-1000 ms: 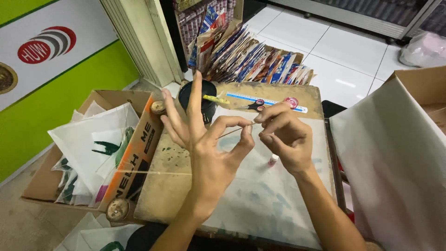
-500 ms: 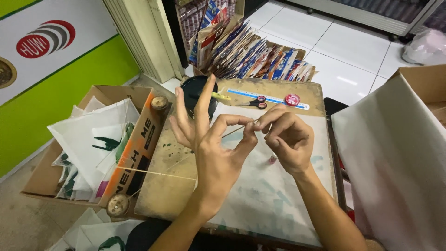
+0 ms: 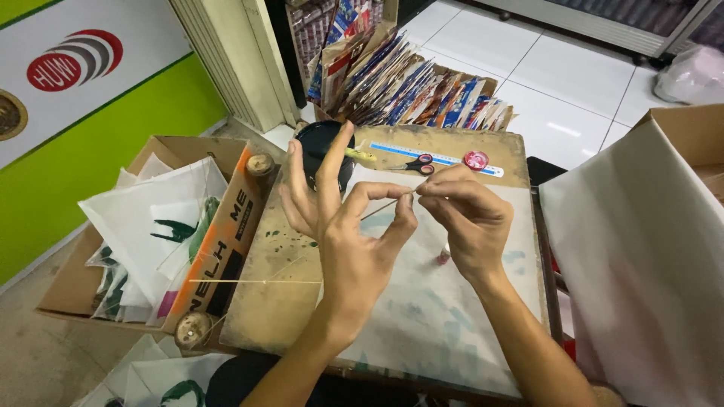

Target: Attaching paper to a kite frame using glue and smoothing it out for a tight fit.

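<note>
We see a thin stick [image 3: 386,203] held above the work board [image 3: 279,301], running from about 8 o'clock up to 2 o'clock between the two hands.

Left side first: a cardboard box [image 3: 83,279] of white sheets sits at 9 o'clock of the hands, just beside the board's left edge. A thin taut string [image 3: 249,282] runs along the board's left part, at 7 o'clock of the left hand.

Left hand [image 3: 343,234]: index and middle fingers spread wide and pointing up toward 12 o'clock, thumb and another finger curled in toward the stick's lower end. We cannot tell if they actually pinch it; contact is hidden behind the fingers.

At 12 o'clock of that hand we see a dark round container [image 3: 320,147], then small scissors [image 3: 415,163], a blue ruler [image 3: 445,158] and a pink round cap [image 3: 476,160] along the board's far edge.

Right hand [image 3: 467,226]: fingers closed, fingertips pinching the stick's upper end at its 11 o'clock. A pale sheet [image 3: 445,316] lies flat on the board under both hands, open surface toward 6 o'clock.

At 3 o'clock, a large white sheet [image 3: 641,271] hangs close to the board's right edge, so room there is tight.
</note>
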